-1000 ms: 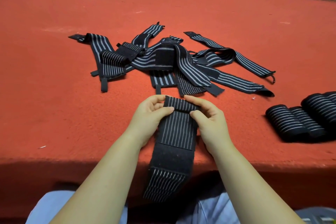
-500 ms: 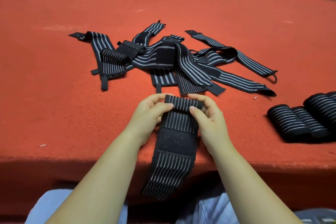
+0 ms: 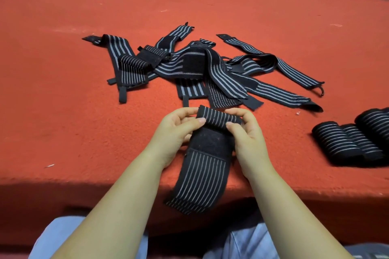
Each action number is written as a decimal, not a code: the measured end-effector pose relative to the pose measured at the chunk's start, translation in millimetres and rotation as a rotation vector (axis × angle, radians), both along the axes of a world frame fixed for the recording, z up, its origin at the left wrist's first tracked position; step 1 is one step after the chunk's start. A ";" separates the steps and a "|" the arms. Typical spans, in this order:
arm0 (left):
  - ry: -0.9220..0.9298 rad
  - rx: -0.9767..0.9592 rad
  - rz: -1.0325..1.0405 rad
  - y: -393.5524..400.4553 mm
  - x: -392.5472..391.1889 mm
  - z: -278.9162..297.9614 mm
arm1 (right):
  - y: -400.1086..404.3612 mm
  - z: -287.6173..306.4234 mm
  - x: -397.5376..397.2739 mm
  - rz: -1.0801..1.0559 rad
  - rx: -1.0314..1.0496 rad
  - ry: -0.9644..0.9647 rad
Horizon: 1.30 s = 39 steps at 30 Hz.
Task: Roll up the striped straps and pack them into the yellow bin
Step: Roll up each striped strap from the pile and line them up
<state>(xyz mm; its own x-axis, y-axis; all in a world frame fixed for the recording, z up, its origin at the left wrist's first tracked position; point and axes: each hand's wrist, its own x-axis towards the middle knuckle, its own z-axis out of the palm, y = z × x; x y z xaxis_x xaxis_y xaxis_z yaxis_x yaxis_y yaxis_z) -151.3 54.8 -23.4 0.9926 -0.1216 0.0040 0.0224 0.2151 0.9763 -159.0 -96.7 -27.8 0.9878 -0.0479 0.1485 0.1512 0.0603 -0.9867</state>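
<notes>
Both hands pinching a half-rolled striped strap; slackened fingers likely to let the coil spring loose.

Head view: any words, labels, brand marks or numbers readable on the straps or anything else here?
None readable.
Strap being rolled, held by left hand and right hand: stripes only, no print.
Loose strap pile and rolled straps: no labels visible.

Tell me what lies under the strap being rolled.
Under the strap held by the left hand and right hand is the red table. Its loose end hangs past the edge over the lap. The table directly beneath is covered.
</notes>
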 end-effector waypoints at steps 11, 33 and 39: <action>-0.059 0.002 0.051 0.2 -1.3 1.8 | 2.9 1.3 -0.2 0.046 -0.061 -0.064; -0.061 0.005 -0.034 2.3 1.3 -0.7 | -4.6 -1.8 4.0 0.120 -0.026 -0.032; -0.086 -0.033 0.016 2.3 -1.9 -1.4 | -0.7 -1.5 5.7 0.049 -0.076 0.014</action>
<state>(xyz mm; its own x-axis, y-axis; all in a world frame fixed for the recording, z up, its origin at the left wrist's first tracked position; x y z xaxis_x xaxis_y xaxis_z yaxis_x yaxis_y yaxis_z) -153.1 57.1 -24.8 0.9902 -0.1041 0.0935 -0.0653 0.2472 0.9668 -153.3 -97.4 -29.3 0.9906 0.0112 0.1361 0.1362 -0.0084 -0.9906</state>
